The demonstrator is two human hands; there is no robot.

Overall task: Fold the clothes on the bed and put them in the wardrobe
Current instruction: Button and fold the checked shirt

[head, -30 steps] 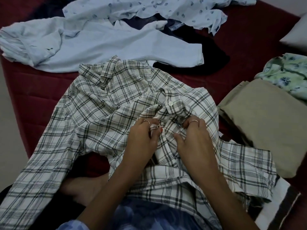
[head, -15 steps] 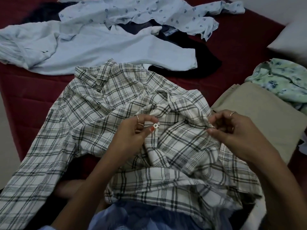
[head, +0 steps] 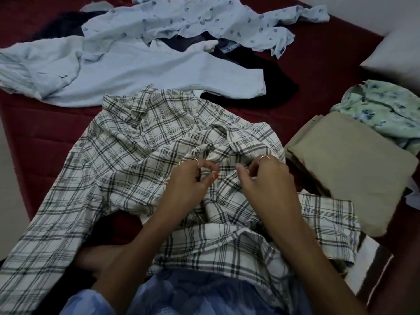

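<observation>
Roughly, left to right across the bed:
Bed (head: 34,137): dark red cover, a bare strip at 9 o'clock.
Blue shirts (head: 127,71): two pale ones lying loose at 11 o'clock over dark clothes, apparently not yet folded.
Plaid shirt (head: 141,142): centre, collar toward 12 o'clock, front bunched, one sleeve trailing to 7 o'clock.
Left hand (head: 191,185): thumb and curled fingers pinching the plaid front edge, probably to line it up for buttoning.
Right hand (head: 268,183): just beside it, fingertips pinching the opposite edge of the same shirt.
Tan stack (head: 354,169): folded flat at 3 o'clock, likely set aside as finished.
Green shirt (head: 386,112): floral, at 2 o'clock, beyond the tan stack.
Pillow (head: 397,57): white, at 1 o'clock.
Wardrobe: not in view.
</observation>
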